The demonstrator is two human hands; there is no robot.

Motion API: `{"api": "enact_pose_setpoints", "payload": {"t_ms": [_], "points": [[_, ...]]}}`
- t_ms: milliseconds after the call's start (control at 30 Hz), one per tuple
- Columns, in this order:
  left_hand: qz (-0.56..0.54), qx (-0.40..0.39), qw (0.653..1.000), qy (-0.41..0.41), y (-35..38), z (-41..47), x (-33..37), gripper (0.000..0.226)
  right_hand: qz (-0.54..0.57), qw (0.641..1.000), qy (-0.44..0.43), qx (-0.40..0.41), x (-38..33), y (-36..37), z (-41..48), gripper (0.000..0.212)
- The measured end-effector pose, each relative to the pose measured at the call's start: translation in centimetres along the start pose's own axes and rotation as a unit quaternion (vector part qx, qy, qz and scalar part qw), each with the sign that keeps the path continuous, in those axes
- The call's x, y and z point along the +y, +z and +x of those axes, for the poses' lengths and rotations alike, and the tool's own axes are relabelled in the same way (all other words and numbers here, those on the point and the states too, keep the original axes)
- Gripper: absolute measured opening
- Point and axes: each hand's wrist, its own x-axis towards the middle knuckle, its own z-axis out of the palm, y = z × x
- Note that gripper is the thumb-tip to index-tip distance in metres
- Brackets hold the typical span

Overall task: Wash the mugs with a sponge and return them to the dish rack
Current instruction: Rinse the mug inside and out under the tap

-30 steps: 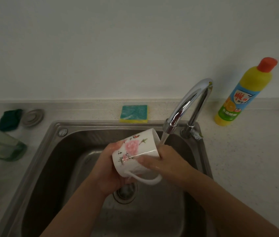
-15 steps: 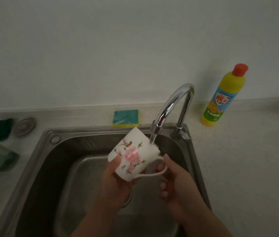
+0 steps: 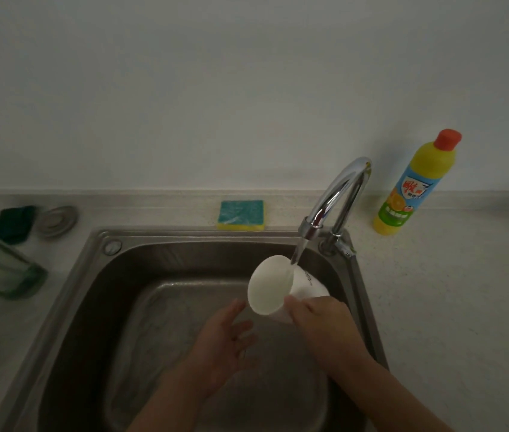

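1. Setting: dim kitchen, plain pale wall, speckled light counter, steel sink set into it.
2. Mug: white, held over the right side of the sink basin, tipped with its mouth facing left and toward the camera. Small dark marks on its outer side, too blurred to read.
3. Water runs from the chrome tap and lands on the mug's upper rim.
4. Right hand: fingers wrapped around the mug's lower side, gripping it.
5. Left hand: fingers spread and relaxed, holding nothing, just beside the mug's rim, low left of it. Contact cannot be judged.
6. Sponge: green top, yellow base, flat on the counter behind the sink.
7. Bottle: yellow, orange-red cap, upright to the right of the tap. Blue-green label with red characters and an orange slice; text not legible.
8. Left of the sink: metal disc, dark green scourer, green container, blurred.
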Motion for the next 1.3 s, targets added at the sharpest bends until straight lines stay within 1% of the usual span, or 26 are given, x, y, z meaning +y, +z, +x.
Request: {"api": "enact_pose_setpoints", "payload": {"t_ms": [67, 167, 233, 300, 400, 467, 567, 667, 833, 900, 1000, 1067, 1100, 1167, 1200, 1233, 1267, 1300], "points": [[0.018, 0.005, 1.0, 0.005, -0.2, -0.2, 0.1, 0.033, -0.146, 0.988, -0.051, 0.0, 0.5, 0.3, 0.0, 0.04], [0.036, -0.004, 0.999, 0.0, -0.3, -0.6, 0.4, 0.033, -0.283, 0.952, -0.121, -0.007, 1.0, 0.5, 0.0, 0.046], [0.045, -0.014, 0.999, 0.0, -0.3, -1.2, 0.8, 0.037, -0.361, 0.918, -0.161, -0.035, 1.2, 0.7, -0.2, 0.044], [0.052, -0.016, 0.998, 0.005, -0.5, -1.7, 1.0, 0.042, -0.434, 0.875, -0.201, -0.071, 1.5, 1.0, -0.2, 0.036], [0.068, -0.015, 0.998, 0.001, -0.9, -2.2, 1.0, 0.043, -0.511, 0.825, -0.209, -0.12, 1.7, 1.2, 0.0, 0.029], [0.083, -0.014, 0.996, -0.018, -1.2, -2.5, 0.9, 0.036, -0.542, 0.802, -0.203, -0.147, 1.8, 1.0, 0.4, 0.028], [0.094, -0.01, 0.995, -0.029, -1.7, -3.0, 0.6, 0.024, -0.573, 0.771, -0.231, -0.156, 1.7, 0.6, 1.3, 0.031], [0.086, -0.005, 0.996, -0.02, -2.4, -3.2, 0.4, 0.022, -0.592, 0.739, -0.275, -0.165, 1.4, 0.8, 2.1, 0.033], [0.081, 0.01, 0.997, 0.016, -3.5, -3.2, 1.2, 0.018, -0.601, 0.67, -0.398, -0.176, -0.2, 1.2, 2.9, 0.018], [0.082, 0.004, 0.996, 0.043, -4.0, -3.0, 1.8, 0.021, -0.589, 0.661, -0.428, -0.179, -0.6, 1.2, 3.2, 0.013], [0.091, -0.021, 0.992, 0.081, -4.3, -2.5, 3.0, 0.042, -0.547, 0.674, -0.465, -0.176, -1.0, 1.0, 3.6, 0.02], [0.086, -0.058, 0.989, 0.101, -4.3, -1.7, 3.7, 0.055, -0.517, 0.679, -0.486, -0.189, -1.4, 0.7, 3.8, 0.023], [0.083, -0.079, 0.987, 0.11, -4.3, -1.2, 4.0, 0.059, -0.505, 0.678, -0.496, -0.199, -1.6, 0.6, 3.8, 0.025], [0.072, -0.118, 0.984, 0.117, -4.3, -0.7, 4.7, 0.067, -0.491, 0.665, -0.521, -0.21, -2.1, 0.4, 3.9, 0.026], [0.061, -0.134, 0.983, 0.11, -4.3, -0.4, 5.1, 0.076, -0.487, 0.659, -0.534, -0.21, -2.2, 0.2, 4.1, 0.026], [0.063, -0.154, 0.981, 0.102, -4.3, -0.2, 5.4, 0.091, -0.483, 0.656, -0.543, -0.204, -2.3, -0.1, 4.3, 0.027], [0.074, -0.17, 0.978, 0.1, -4.2, 0.1, 5.7, 0.105, -0.478, 0.658, -0.547, -0.198, -2.2, -0.5, 4.6, 0.029], [0.086, -0.186, 0.974, 0.101, -4.0, 0.3, 6.0, 0.112, -0.472, 0.664, -0.547, -0.193, -2.0, -0.9, 4.9, 0.031]]}}
